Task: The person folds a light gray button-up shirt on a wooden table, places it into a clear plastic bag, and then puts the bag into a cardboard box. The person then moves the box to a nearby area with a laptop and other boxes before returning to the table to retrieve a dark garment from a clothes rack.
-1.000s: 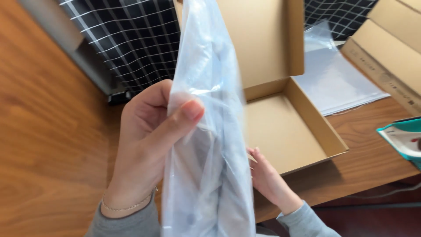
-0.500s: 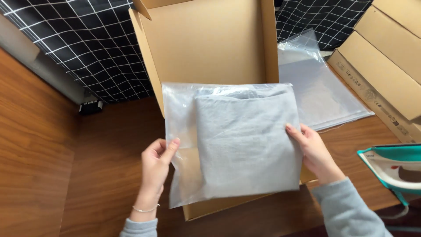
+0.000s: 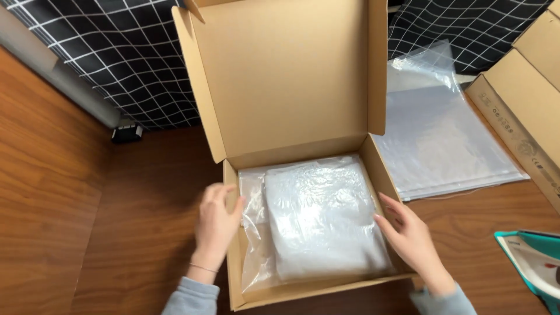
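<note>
An open brown cardboard box sits on the wooden table, its lid standing upright behind it. Inside lies a clear plastic bag with a folded pale grey cloth, flat on the box floor. My left hand rests against the box's left wall, fingers spread and holding nothing. My right hand touches the right wall near the bag's edge, fingers apart as well.
A stack of empty clear plastic bags lies right of the box. Closed cardboard boxes stand at the far right. A teal and white iron pokes in at the lower right. Black checked fabric hangs behind.
The bagged cloth was held up by both hands above the box; now it lies inside the box and both hands have let go, resting at the box's sides.
</note>
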